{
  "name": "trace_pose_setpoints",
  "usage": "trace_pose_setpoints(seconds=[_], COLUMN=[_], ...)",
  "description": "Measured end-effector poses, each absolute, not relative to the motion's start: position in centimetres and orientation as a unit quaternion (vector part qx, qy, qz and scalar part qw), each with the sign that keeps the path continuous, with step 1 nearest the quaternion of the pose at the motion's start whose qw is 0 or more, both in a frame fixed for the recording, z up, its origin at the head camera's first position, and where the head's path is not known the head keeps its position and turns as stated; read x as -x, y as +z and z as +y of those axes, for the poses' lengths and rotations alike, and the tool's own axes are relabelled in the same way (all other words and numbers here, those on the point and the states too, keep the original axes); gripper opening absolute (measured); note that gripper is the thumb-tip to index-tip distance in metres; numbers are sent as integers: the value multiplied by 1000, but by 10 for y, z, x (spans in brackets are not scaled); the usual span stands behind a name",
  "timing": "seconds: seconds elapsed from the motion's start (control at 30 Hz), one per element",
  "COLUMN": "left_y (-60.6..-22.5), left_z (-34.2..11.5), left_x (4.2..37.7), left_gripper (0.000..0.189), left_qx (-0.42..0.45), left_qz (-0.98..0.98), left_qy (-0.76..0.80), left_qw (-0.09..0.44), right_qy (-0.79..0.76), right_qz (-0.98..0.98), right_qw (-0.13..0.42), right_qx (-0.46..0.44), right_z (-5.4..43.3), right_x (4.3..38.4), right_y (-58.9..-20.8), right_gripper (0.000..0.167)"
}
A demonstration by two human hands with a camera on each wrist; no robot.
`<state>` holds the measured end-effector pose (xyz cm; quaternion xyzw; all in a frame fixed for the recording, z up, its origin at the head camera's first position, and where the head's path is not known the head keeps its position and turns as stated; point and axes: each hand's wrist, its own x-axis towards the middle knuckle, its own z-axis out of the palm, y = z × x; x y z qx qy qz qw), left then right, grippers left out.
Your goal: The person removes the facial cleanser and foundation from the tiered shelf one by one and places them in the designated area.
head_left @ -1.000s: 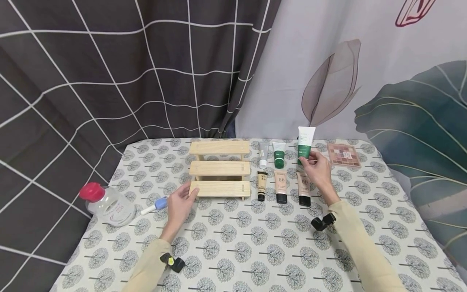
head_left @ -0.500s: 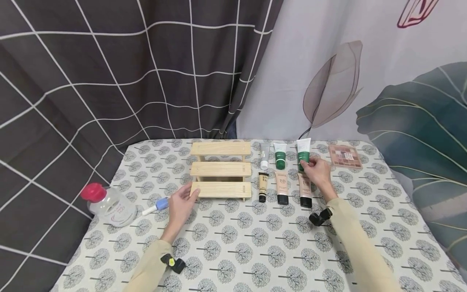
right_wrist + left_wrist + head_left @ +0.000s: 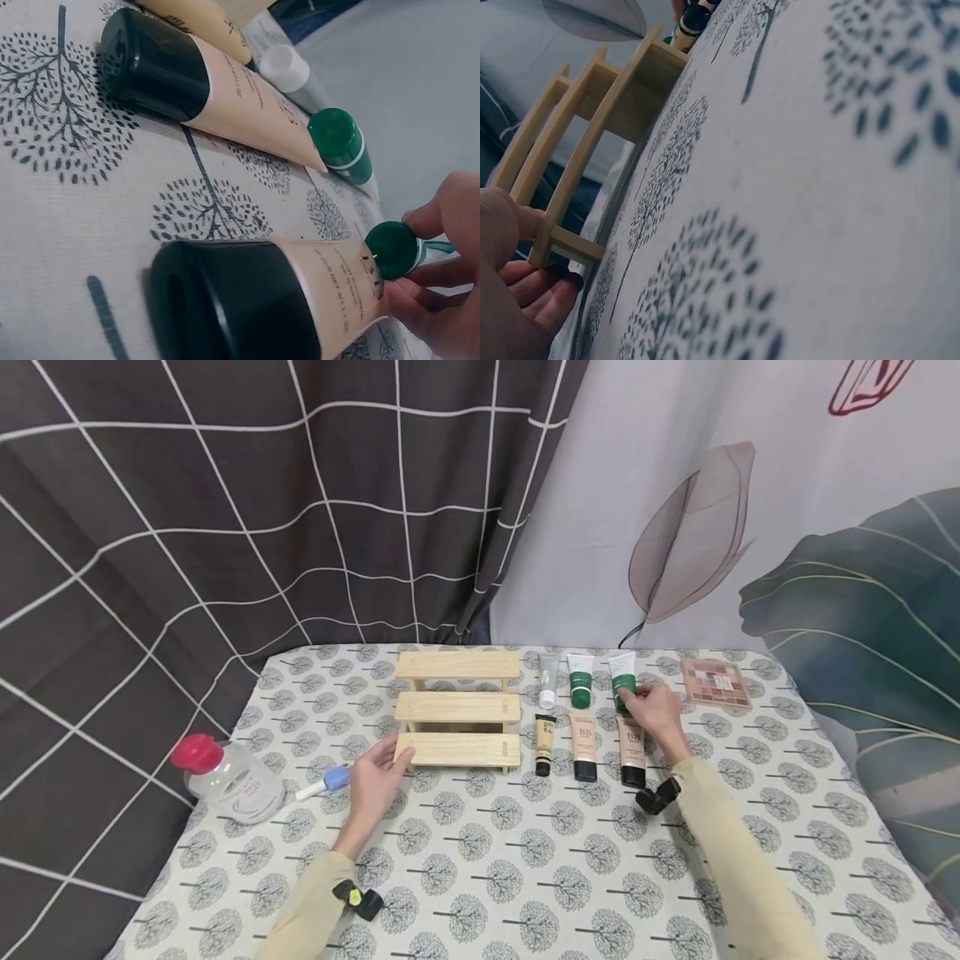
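A three-tier wooden display stand (image 3: 457,707) stands at the middle of the table. My left hand (image 3: 375,781) grips the left end of its lowest shelf; in the left wrist view the thumb is over the edge and the fingers (image 3: 555,300) curl below. With my right hand (image 3: 654,714) I pinch a white-and-green squeeze tube (image 3: 622,670) near its green cap (image 3: 394,249). The tube lies in the back row, beside another green-and-white tube (image 3: 580,681) and a grey tube with a white cap (image 3: 548,681).
In front lie two BB cream tubes (image 3: 583,747) (image 3: 632,752) and a small gold tube (image 3: 543,745). An eyeshadow palette (image 3: 716,683) is at right. At left stand a clear bottle with a red cap (image 3: 236,781) and a blue-and-white stick (image 3: 324,782) lying flat. Curtains hang behind.
My right hand has lowered the white-and-green tube from a raised, upright tilt down to the cloth in the back row. The left hand keeps its grip on the stand.
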<state>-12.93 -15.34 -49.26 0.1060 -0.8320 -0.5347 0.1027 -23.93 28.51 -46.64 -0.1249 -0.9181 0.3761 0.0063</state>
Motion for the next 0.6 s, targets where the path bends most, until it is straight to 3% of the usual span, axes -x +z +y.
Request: trace_pose_setpoints(seconds=[0.37, 0.6], left_y=[-483, -461], left_z=[-149, -151], left_x=[128, 126], left_gripper=[56, 73], left_qx=[-83, -59], left_qz=[-867, -916], left_qy=[-484, -394], left_qw=[77, 49], right_qy=[344, 337], right_qz=[-929, -937], right_qw=[-56, -40], right_qx=[123, 85], right_z=[293, 291], right_x=[242, 233], right_y=[-458, -455], right_gripper=[58, 60])
